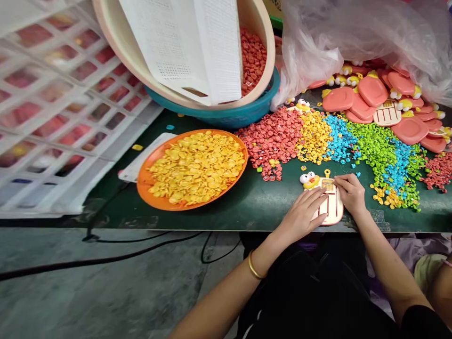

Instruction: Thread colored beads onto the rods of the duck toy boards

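A cream toy board [335,212] with red slots lies at the table's front edge. A yellow duck-like head [310,181] with bulging white eyes joins its upper left, and a small yellow ring tab [327,173] sticks up at its top. My left hand [302,214] rests over the board's left side, fingers stretched out flat on its face. At the upper right corner my right hand [353,194] is closed in a pinch beside the yellowish window; whatever the fingertips hold is hidden. Just beyond lie heaps of tiny pieces: red [275,136], yellow [314,136], blue [339,139] and green [374,146].
An orange plate [144,193] of flat yellow pieces [197,165] stands to the left. Behind it, a cream basin [270,42] of red pieces sits in a teal basin [226,120]. White crates [42,117] rise at far left; pink toy backs [374,89] pile up at back right.
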A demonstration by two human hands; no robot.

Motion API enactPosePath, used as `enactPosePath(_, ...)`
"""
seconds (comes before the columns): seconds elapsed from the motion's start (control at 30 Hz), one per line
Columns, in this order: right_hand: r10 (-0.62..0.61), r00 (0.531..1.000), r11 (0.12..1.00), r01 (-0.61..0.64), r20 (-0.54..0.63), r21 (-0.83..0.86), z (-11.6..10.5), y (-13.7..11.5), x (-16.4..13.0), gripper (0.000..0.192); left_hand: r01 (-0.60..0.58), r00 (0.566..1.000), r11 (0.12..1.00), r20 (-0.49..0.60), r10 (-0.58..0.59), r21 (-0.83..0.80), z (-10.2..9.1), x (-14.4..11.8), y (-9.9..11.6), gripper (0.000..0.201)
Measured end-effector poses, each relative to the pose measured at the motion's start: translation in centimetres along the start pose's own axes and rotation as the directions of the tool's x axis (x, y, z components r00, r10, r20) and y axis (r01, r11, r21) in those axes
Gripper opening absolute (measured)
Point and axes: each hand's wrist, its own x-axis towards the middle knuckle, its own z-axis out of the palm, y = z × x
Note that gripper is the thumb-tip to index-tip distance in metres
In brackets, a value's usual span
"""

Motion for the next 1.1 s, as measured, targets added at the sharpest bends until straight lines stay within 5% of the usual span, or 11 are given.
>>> enactPosePath(0.27, -0.003, 0.985, 0.999, -0.005, 0.175, 0.044, -1.9, -0.3, 0.2, 0.017, -0.023, 1.0, 1.0, -0.002, 0.023, -0.002, -0.1, 0.6, 0.2, 0.055)
enactPosePath(0.5, -0.054, 0.959, 0.993, 0.024, 0.277, 0.112, -2.0, -3.2, -2.6, 0.029, -0.014, 0.999, 0.997, -0.041, 0.011, -0.079, 0.4, 0.5, -0.1, 0.06)
enactPosePath(0.67, 0.056, 0.949, 0.929, -0.163, 0.311, 0.331, -1.2, -4.0, -0.1, 0.023, -0.039, 0.992, 0.997, -0.125, 0.031, -0.064, 0.8, 0.2, -0.2, 0.077)
enactPosePath(0.83, 0.022, 0.944, 0.995, -0.053, 0.329, 0.084, 3.7, -7.4, 6.7, 0.018, 0.002, 1.0, 0.999, 0.007, -0.002, 0.044, 0.6, 0.6, 0.3, 0.061)
enactPosePath(0.97, 0.019, 0.757, 0.968, 0.15, 0.653, -0.202, 9.5, -11.7, 8.8, 0.012, -0.079, 0.997, 0.996, -0.02, 0.08, 0.04, 0.8, 0.5, 0.4, 0.062)
enactPosePath(1.03, 0.079, 0.718, 0.955, 0.145, 0.691, -0.259, 10.3, -12.3, 8.5, 0.012, -0.107, 0.993, 0.994, -0.039, 0.109, 0.032, 0.9, 0.4, 0.3, 0.062)
enactPosePath(1.1, 0.096, 0.759, 0.971, 0.07, 0.643, -0.229, 8.9, -11.2, 7.7, 0.014, -0.087, 0.995, 0.995, -0.037, 0.088, 0.04, 0.8, 0.2, 0.3, 0.057)
